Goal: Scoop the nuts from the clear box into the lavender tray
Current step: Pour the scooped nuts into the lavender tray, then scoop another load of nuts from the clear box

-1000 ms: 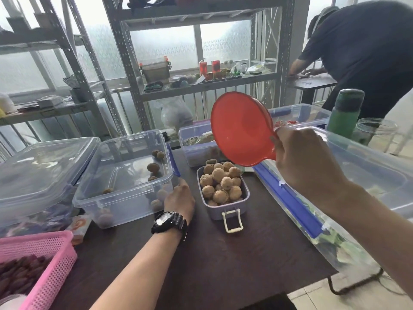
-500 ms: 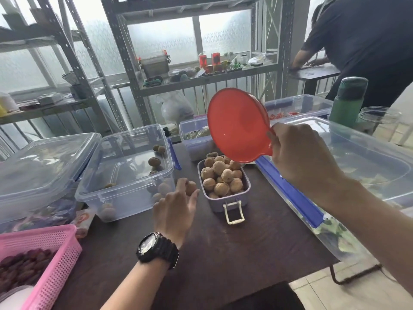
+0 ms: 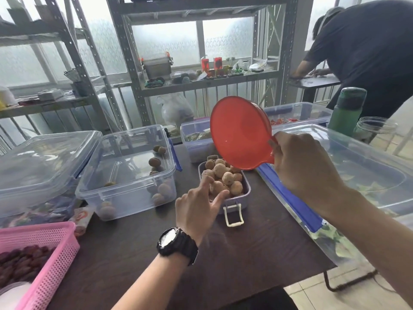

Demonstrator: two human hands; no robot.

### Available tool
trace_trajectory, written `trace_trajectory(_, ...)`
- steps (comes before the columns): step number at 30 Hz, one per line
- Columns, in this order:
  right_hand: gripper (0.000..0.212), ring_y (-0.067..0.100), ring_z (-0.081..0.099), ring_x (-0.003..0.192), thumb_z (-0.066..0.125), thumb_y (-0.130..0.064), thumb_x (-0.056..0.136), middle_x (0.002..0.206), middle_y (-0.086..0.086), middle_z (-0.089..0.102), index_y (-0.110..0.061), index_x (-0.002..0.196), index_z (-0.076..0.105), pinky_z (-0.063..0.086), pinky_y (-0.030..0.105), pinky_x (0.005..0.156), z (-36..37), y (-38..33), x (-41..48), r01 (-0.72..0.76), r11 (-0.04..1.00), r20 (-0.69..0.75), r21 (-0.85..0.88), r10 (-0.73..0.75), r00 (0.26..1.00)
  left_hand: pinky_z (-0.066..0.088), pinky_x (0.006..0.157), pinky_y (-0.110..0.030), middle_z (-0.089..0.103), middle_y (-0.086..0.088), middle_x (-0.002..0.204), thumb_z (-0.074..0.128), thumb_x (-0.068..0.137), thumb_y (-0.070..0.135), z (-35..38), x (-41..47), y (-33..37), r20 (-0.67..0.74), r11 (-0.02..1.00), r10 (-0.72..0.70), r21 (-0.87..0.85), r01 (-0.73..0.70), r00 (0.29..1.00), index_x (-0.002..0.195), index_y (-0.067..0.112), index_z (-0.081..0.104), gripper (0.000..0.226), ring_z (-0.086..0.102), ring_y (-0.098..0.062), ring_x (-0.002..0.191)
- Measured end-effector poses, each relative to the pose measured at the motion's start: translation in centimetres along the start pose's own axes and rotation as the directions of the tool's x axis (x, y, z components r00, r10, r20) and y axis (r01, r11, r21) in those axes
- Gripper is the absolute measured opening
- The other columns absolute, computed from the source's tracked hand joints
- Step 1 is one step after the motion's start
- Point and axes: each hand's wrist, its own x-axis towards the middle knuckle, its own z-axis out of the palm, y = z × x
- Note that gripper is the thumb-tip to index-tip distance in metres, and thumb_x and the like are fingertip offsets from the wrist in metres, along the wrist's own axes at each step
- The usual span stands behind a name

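Note:
The clear box (image 3: 134,198) stands left of centre on the dark table with a few brown nuts (image 3: 154,162) left in it. The small lavender tray (image 3: 245,200) to its right is heaped with nuts (image 3: 228,177). My left hand (image 3: 196,211), with a black watch, is at the tray's near left corner, index finger and thumb pinching one nut (image 3: 216,187) over the pile. My right hand (image 3: 306,166) grips the handle of a red scoop (image 3: 239,135), held tilted above the tray's far right side, its empty inside facing me.
A lidded clear box (image 3: 40,159) and a pink basket (image 3: 55,253) sit on the left. A big clear bin with a blue-edged lid (image 3: 368,175) fills the right. Behind are a green bottle (image 3: 346,110), a jar (image 3: 375,128), metal shelves and a person (image 3: 368,52).
My left hand picked a loose nut up beside the clear box and carried it right to the tray. The scoop has stayed tilted above the tray.

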Motion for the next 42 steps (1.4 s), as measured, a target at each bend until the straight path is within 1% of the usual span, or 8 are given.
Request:
trace_trajectory(3,0.019,0.035,0.055,0.057,0.049,-0.012,0.093,0.066,0.014,0.062,-0.005,0.079,0.059,0.042,0.034,0.052,0.1,-0.1,0.0,-0.004,1.000,0.021,-0.001,0.005,1.000,0.052,0.059,-0.032,0.072,0.003,0.066,0.045,0.082,0.075,0.4,-0.6,-0.7,-0.012,1.000,-0.019,-0.006,0.019,1.000,0.100,0.034,0.051,0.045,0.072,-0.024,0.069)
trace_trajectory(10,0.018,0.028,0.042,0.048,0.052,-0.009,0.092,0.057,0.009,0.055,-0.007,0.075,0.059,0.030,0.028,0.052,0.5,-1.2,0.3,-0.011,1.000,0.012,-0.008,0.012,1.000,0.052,0.060,-0.031,0.068,0.003,0.062,0.036,0.080,0.079,0.0,-1.5,-2.7,-0.030,0.994,-0.083,-0.073,0.080,0.996,0.108,0.037,0.053,0.054,0.068,-0.018,0.063)
trace_trajectory(18,0.007,0.012,0.040,0.039,0.059,-0.006,0.090,0.054,-0.002,0.042,-0.003,0.084,0.062,0.015,0.015,0.043,0.8,-3.6,1.9,0.040,0.999,0.013,0.013,-0.040,0.999,0.044,0.068,-0.037,0.066,0.001,0.074,0.035,0.097,0.053,1.5,0.7,-4.9,0.144,0.887,-0.337,-0.282,0.365,0.931,0.072,0.023,0.045,0.041,0.065,-0.030,0.084)
trace_trajectory(22,0.017,0.026,0.048,0.046,0.052,-0.007,0.092,0.056,0.007,0.053,-0.007,0.075,0.056,0.030,0.025,0.050,1.5,-5.0,4.6,0.089,0.996,0.016,-0.009,-0.089,0.996,0.038,0.059,-0.034,0.054,0.002,0.061,0.040,0.096,0.049,1.9,1.3,-4.6,0.229,0.870,-0.257,-0.367,0.328,0.939,0.061,0.021,0.042,0.045,0.063,-0.030,0.078)
trace_trajectory(26,0.016,0.028,0.048,0.047,0.054,-0.006,0.089,0.051,0.002,0.044,-0.006,0.075,0.061,0.031,0.022,0.048,2.7,-7.4,8.3,0.130,0.989,0.000,-0.074,-0.131,0.991,0.038,0.059,-0.035,0.065,-0.010,0.069,0.046,0.093,0.044,2.3,1.4,-4.2,0.255,0.834,-0.222,-0.450,0.319,0.941,0.055,0.023,0.045,0.043,0.063,-0.032,0.076)
trace_trajectory(31,0.013,0.030,0.068,0.065,0.054,-0.003,0.085,0.069,0.011,0.067,-0.008,0.082,0.065,0.040,0.026,0.052,6.9,-12.2,11.4,0.263,0.952,0.098,-0.158,-0.250,0.963,0.037,0.055,-0.034,0.058,-0.013,0.064,0.048,0.086,0.047,2.2,1.5,-4.2,0.275,0.812,-0.230,-0.475,0.340,0.933,0.056,0.019,0.048,0.041,0.056,-0.031,0.065)
trace_trajectory(39,0.012,0.031,0.070,0.070,0.059,0.001,0.078,0.078,0.014,0.071,-0.002,0.084,0.069,0.037,0.031,0.052,14.0,-20.3,14.4,0.541,0.796,0.266,-0.273,-0.478,0.837,0.044,0.059,-0.033,0.045,0.000,0.051,0.051,0.084,0.042,1.2,0.2,-3.8,0.340,0.679,-0.335,-0.559,0.475,0.879,0.059,0.012,0.049,0.039,0.044,-0.022,0.056)
trace_trajectory(42,0.012,0.029,0.071,0.071,0.064,-0.004,0.076,0.080,0.009,0.073,-0.008,0.084,0.072,0.037,0.030,0.053,16.1,-22.6,15.2,0.627,0.715,0.328,-0.311,-0.538,0.776,0.049,0.053,-0.036,0.050,-0.006,0.045,0.050,0.094,0.038,-0.3,0.0,-5.0,0.300,0.488,-0.428,-0.717,0.497,0.853,0.060,0.008,0.058,0.046,0.047,-0.023,0.040)
